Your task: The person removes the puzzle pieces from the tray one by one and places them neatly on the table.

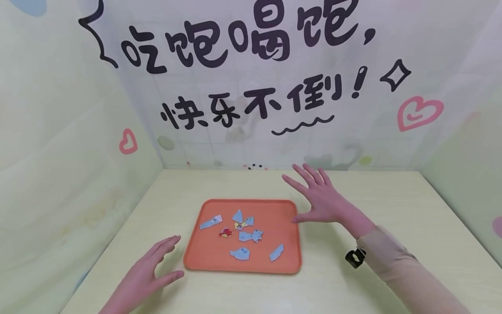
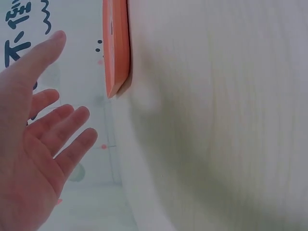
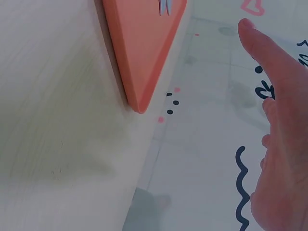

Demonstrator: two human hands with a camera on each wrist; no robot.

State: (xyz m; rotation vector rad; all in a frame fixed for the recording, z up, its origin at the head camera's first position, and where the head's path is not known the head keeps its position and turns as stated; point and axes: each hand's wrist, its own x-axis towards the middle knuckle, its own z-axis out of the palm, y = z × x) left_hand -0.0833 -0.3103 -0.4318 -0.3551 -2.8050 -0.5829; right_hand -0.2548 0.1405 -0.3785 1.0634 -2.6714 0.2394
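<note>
An orange-red tray [image 1: 270,218] lies on the table with several torn-looking light-blue scraps spread over it. Among them are a triangular blue scrap [image 1: 237,216], a long strip [image 1: 211,222], a small red-and-yellow piece [image 1: 225,233], a blue scrap [image 1: 240,254] near the front and a narrow one [image 1: 276,253] at right. Left of the tray hovers my left hand [image 1: 145,277], fingers extended and thumb apart, holding nothing. My right hand [image 1: 323,200] is spread by the tray's right edge, its thumb tip overlapping the rim in the head view; contact cannot be told.
The pale wooden table [image 1: 345,288] carries the tray and meets a white printed backdrop [image 1: 219,144] behind. Fabric walls [image 1: 59,152] stand on both sides. A black device [image 1: 355,257] is strapped at the right wrist, below a beige sleeve [image 1: 408,270].
</note>
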